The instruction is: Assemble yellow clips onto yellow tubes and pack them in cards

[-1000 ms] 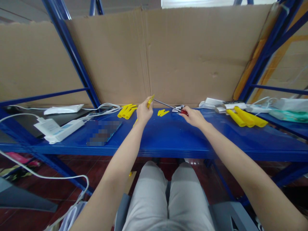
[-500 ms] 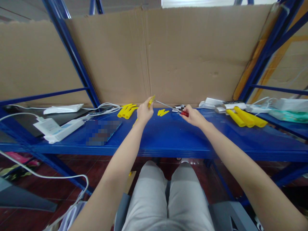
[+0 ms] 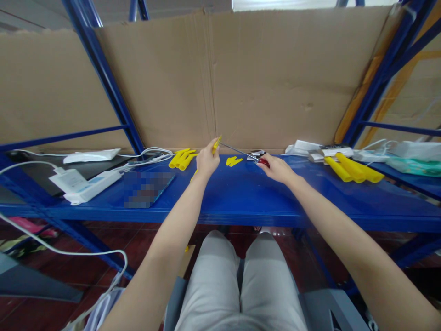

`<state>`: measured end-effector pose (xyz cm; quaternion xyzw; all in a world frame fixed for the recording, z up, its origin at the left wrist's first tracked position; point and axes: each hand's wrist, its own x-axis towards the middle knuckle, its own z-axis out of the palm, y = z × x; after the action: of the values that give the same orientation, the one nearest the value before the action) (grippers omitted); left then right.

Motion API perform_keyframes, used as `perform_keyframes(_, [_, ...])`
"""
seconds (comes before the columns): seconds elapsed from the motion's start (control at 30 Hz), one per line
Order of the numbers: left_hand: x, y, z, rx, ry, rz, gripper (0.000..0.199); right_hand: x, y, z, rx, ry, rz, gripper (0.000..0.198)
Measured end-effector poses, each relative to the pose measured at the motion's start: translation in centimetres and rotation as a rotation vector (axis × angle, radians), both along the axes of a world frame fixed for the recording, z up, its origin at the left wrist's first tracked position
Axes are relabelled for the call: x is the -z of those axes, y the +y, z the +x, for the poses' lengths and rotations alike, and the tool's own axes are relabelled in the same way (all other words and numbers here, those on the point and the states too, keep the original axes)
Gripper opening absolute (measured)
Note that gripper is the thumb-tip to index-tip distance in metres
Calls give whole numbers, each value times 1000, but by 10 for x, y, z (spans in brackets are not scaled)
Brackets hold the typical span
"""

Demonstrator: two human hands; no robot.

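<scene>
My left hand [image 3: 208,161] is closed on a yellow tube [image 3: 217,144], whose end sticks up past the fingers. More yellow shows below that hand, beside the wrist. In my right hand [image 3: 275,168] is a red-handled screwdriver [image 3: 237,150] with a long thin metal shaft. It slants up to the left, and its tip is at or close to the tube's upper end; whether they touch I cannot tell. Between the hands, small yellow pieces [image 3: 234,161] lie on the blue shelf [image 3: 248,193]. Several yellow tubes [image 3: 182,159] lie left of my left hand.
More yellow tubes [image 3: 354,168] lie on the right, by white boxes [image 3: 303,146]. A pixelated flat dark object [image 3: 148,189], a white power strip [image 3: 91,186] and white cables [image 3: 155,154] are on the left. Cardboard [image 3: 262,78] stands behind, between blue posts [image 3: 106,78].
Both hands stay in nearly the same place with the same holds. The screwdriver's shaft has shifted very slightly; the view has moved a touch.
</scene>
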<state>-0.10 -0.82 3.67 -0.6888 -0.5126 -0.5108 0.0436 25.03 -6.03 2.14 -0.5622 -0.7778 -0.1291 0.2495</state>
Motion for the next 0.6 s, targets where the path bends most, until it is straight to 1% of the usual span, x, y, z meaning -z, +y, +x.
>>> perform_keyframes(0.17, [-5, -10, 2, -63, 96, -76, 42, 0, 1, 2, -13, 78, 35, 21])
perform_keyframes(0.33, [-6, -13, 2, -73, 121, -89, 43, 0, 1, 2, 33, 6, 70, 20])
perform_keyframes(0.47, [-5, -11, 1, -67, 112, -85, 43, -1, 0, 1, 40, -23, 57, 22])
perform_keyframes(0.6, [-5, -10, 1, -67, 101, -85, 43, 0, 1, 0, 7, -16, 25, 21])
